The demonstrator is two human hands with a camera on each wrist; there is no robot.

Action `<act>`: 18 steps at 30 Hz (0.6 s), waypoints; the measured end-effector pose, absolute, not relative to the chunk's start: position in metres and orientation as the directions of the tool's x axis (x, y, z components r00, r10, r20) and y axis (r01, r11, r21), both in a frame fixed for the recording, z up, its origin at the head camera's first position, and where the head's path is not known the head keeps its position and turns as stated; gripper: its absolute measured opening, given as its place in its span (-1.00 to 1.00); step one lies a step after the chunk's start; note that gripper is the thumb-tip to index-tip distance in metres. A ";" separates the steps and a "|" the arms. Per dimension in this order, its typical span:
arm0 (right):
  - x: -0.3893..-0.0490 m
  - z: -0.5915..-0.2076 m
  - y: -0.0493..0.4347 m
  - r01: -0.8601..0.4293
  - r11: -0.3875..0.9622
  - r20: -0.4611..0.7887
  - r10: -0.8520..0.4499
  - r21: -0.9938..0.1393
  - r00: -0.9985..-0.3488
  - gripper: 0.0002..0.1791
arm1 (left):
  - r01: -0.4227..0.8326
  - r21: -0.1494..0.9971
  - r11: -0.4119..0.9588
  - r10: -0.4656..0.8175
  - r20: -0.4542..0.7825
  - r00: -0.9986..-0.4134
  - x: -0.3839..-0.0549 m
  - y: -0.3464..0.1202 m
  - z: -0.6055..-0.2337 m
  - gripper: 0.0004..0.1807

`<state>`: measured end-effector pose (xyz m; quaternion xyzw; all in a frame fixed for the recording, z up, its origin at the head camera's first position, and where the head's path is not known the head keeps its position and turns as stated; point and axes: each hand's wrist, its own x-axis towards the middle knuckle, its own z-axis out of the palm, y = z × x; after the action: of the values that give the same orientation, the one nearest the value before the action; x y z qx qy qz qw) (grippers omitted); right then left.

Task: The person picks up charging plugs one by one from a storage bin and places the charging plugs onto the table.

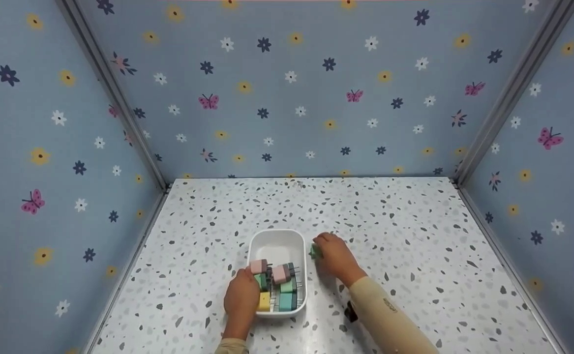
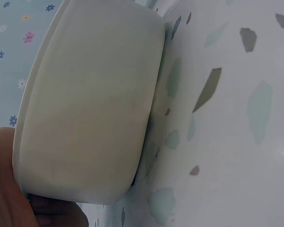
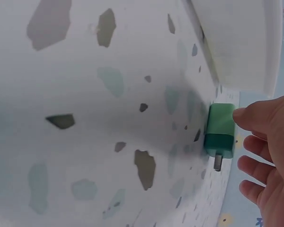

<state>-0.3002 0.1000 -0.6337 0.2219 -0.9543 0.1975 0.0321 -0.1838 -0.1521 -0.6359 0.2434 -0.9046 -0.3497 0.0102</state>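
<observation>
A white plastic container (image 1: 277, 243) stands on the speckled tabletop, holding several small charger plugs in pink, green, yellow and teal (image 1: 286, 302), with metal prongs. At its left side, my left hand (image 1: 241, 294) grips the rim, fingertips beside a pink charger plug (image 1: 258, 266). The left wrist view shows the container's outer wall (image 2: 90, 94) and part of that hand. Right of the container, a two-tone green charger plug (image 3: 219, 124) is at the tabletop. My right hand (image 1: 338, 259) pinches its edge with the thumb; the index fingertip is hidden.
Blue flowered panels (image 1: 277, 98) rise at the back and both sides, joined by grey metal corner strips (image 1: 119, 98). The white speckled tabletop (image 1: 414, 255) extends around the container. A small black object (image 1: 350, 312) shows beside the right forearm.
</observation>
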 end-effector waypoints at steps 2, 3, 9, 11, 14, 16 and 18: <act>-0.299 -0.631 0.099 -0.469 0.809 0.196 -0.426 -0.354 -0.883 -0.63 | -0.418 0.643 0.642 -0.446 -0.130 -0.885 -0.183 -0.152 -0.636 -0.48; -0.299 -0.631 0.099 -0.480 0.806 0.213 -0.431 -0.347 -0.877 -0.64 | -0.410 0.645 0.645 -0.445 -0.120 -0.888 -0.183 -0.153 -0.636 -0.49; -0.293 -0.626 0.095 -0.511 0.804 0.260 -0.446 -0.304 -0.857 -0.65 | -0.395 0.653 0.646 -0.436 -0.109 -0.893 -0.183 -0.154 -0.638 -0.50; -0.290 -0.624 0.094 -0.503 0.808 0.248 -0.442 -0.308 -0.862 -0.64 | -0.397 0.654 0.644 -0.434 -0.115 -0.893 -0.183 -0.154 -0.638 -0.50; -0.284 -0.621 0.092 -0.496 0.808 0.234 -0.440 -0.317 -0.867 -0.62 | -0.396 0.658 0.640 -0.435 -0.114 -0.893 -0.182 -0.154 -0.638 -0.52; -0.280 -0.619 0.091 -0.490 0.808 0.226 -0.437 -0.326 -0.871 -0.61 | -0.399 0.658 0.638 -0.438 -0.116 -0.892 -0.182 -0.153 -0.638 -0.52; -0.276 -0.618 0.090 -0.494 0.804 0.228 -0.440 -0.330 -0.869 -0.61 | -0.404 0.659 0.635 -0.440 -0.122 -0.890 -0.181 -0.152 -0.638 -0.51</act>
<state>-0.2760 0.0902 -0.6175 0.2465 -0.9472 0.1925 0.0700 -0.1810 -0.1522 -0.6375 0.2336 -0.9037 -0.3579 0.0252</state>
